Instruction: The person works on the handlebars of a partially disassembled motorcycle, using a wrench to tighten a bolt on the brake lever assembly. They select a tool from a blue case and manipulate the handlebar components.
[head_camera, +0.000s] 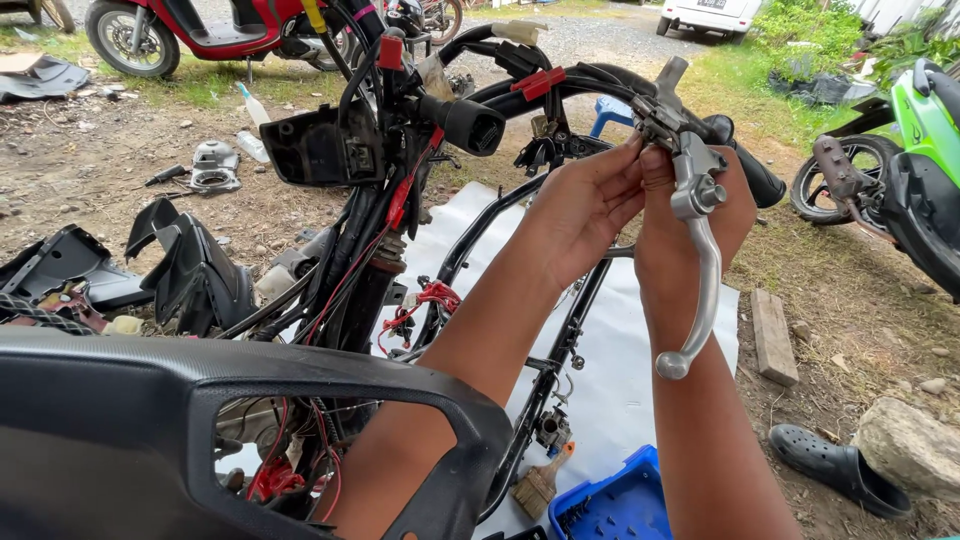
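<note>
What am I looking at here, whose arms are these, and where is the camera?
The one picture comes from a camera worn on a person's head, looking down along their own two bare arms. In front of them stands a stripped scooter with its black tubular metal frame and bundles of red and black wires exposed. Both hands are up at the black handlebar: the left hand and right hand grip a silver metal brake lever, which hangs downward. Under the frame lies a white sheet, with a blue plastic tray and a wooden-handled brush on it. A black rubber clog sits on the dirt at right.
</note>
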